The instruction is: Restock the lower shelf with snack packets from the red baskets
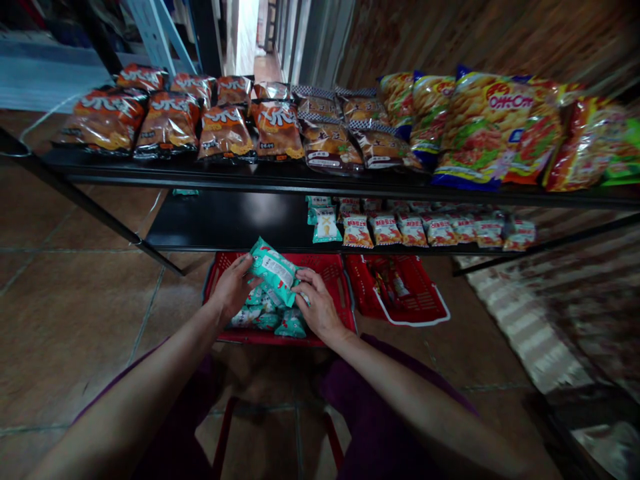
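Between my two hands is a teal snack bag (274, 270), tilted and raised over a red shopping basket (336, 293). My left hand (231, 285) pinches its left end, with the thumb on top. At the bag's right end, the fingers of my right hand (318, 303) are closed on the edge. More teal snack bags (291, 324) lie in a heap inside the basket below. Part of that heap is hidden by the held bag and my hands.
A black lower shelf (225, 223) carries small teal bags (326, 225) and a row of red-and-white bags (386, 230). Larger snack bags (225, 130) line the upper shelf (200, 175). A second red basket (425, 290) with a white handle stands to the right.
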Demonstrator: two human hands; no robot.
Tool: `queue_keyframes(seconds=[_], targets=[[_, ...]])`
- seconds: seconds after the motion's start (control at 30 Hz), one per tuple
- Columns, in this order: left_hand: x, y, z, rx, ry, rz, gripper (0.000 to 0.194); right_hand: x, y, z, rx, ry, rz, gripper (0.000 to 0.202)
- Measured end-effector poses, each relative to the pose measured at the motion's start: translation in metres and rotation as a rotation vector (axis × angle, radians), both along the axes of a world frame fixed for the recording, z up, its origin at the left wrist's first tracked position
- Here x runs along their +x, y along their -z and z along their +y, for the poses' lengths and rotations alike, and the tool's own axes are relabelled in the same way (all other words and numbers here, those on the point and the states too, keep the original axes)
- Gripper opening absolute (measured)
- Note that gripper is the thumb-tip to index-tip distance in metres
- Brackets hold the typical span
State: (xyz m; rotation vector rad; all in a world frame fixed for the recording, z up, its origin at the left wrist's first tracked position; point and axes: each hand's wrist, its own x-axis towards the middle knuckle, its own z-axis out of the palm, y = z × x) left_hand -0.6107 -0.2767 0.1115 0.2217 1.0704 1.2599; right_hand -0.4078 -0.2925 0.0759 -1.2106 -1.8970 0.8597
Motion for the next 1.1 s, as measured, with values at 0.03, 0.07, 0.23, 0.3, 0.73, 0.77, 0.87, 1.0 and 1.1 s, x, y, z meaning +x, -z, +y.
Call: queue_keyframes(seconds=[0.03, 0.07, 0.23, 0.3, 0.73, 0.77, 0.87, 1.0, 1.1], targets=[[-0.002, 0.003, 0.000, -0.009, -0.026, 0.018, 0.021, 0.000, 0.000, -0.002, 0.004, -0.021, -0.038, 0.019], [-0.003, 0.005, 0.001, -0.022, -0.048, 0.033, 0.018, -0.001, -0.001, -0.003, 0.003, -0.035, -0.072, 0.019], [-0.012, 0.015, 0.005, -0.051, -0.111, 0.081, 0.005, -0.005, -0.006, 0.000, -0.134, 0.097, 0.052, 0.016], [-0.014, 0.016, 0.007, -0.067, -0.136, 0.068, 0.004, -0.007, -0.008, 0.003, -0.373, 0.247, 0.269, 0.018], [-0.009, 0.017, 0.012, -0.189, -0.125, 0.065, 0.007, -0.013, -0.012, 0.001, -1.133, 0.271, 0.752, 0.036], [-0.008, 0.016, 0.012, -0.199, -0.123, 0.062, 0.007, -0.012, -0.012, 0.001, -1.144, 0.275, 0.779, 0.036], [-0.008, 0.015, 0.011, -0.187, -0.114, 0.074, 0.006, -0.011, -0.014, 0.000, -1.158, 0.264, 0.853, 0.036], [-0.007, 0.016, 0.010, -0.182, -0.121, 0.077, 0.008, -0.012, -0.018, 0.002, -1.082, 0.292, 0.831, 0.036], [-0.005, 0.016, 0.011, -0.216, -0.158, 0.064, 0.006, -0.015, -0.018, 0.001, -1.034, 0.289, 0.696, 0.038]])
